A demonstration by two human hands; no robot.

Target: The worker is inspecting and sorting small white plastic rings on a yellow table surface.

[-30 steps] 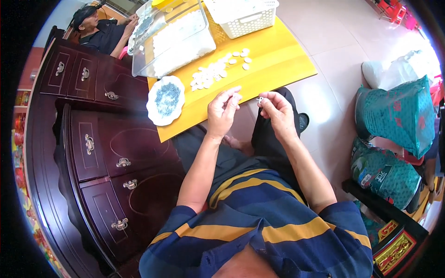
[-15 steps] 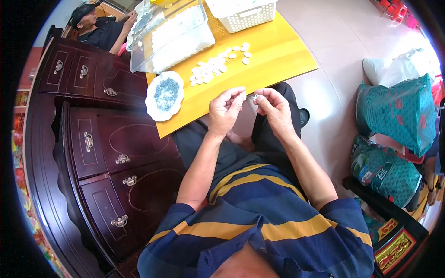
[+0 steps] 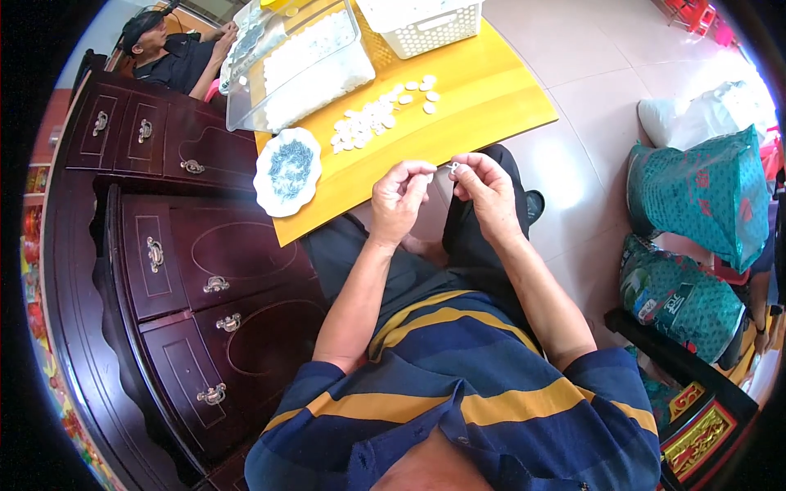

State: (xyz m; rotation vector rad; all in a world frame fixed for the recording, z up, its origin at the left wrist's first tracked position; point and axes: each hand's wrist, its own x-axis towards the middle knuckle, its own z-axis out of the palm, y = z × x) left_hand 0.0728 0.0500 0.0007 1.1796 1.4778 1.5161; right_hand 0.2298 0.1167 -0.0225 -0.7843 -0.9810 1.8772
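Observation:
Above my lap, just off the table's near edge, my left hand [image 3: 396, 200] pinches a small white piece [image 3: 430, 177] between thumb and fingertips. Facing it, my right hand [image 3: 491, 195] is closed on a tiny metal hook-like piece [image 3: 453, 167], its looped end showing at the fingertips. A narrow gap separates the two pieces. Several small white oval pieces [image 3: 361, 129] lie loose on the yellow table [image 3: 491, 98] beyond my hands. To their left sits a white scalloped dish [image 3: 264, 182] holding a heap of small dark metal bits [image 3: 291, 168].
A clear plastic bin [image 3: 360, 57] of white pieces and a white perforated basket [image 3: 434, 33] stand farther back. Dark wooden drawers [image 3: 221, 245] flank my left. Green sacks [image 3: 696, 196] are piled at right. Another person [image 3: 176, 57] works at the far left.
My hands keep nearly the same pinched pose, with only slight finger movement. The view has shifted a little, so the table and its things appear slightly farther left.

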